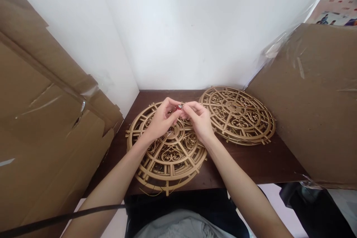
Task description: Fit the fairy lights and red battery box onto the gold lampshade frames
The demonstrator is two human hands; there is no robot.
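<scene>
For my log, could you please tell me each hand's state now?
Left hand: closed on a small red item.
Right hand: beside it; grip cannot be told.

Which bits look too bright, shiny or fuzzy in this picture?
Head view: the white wall looks pale and washed out; head view: shiny glare shows on the tape on the left-hand cardboard; head view: the small red thing at the left hand's fingertips is too small and soft to make out.

One camera sits on the person's head, high at the near side of the table (267, 160). It looks forward and down. The table is close, with the left hand (164, 119) and right hand (201, 122) over it. It sees the wall (189, 26) behind the table and the shirt (181, 227) before it.
</scene>
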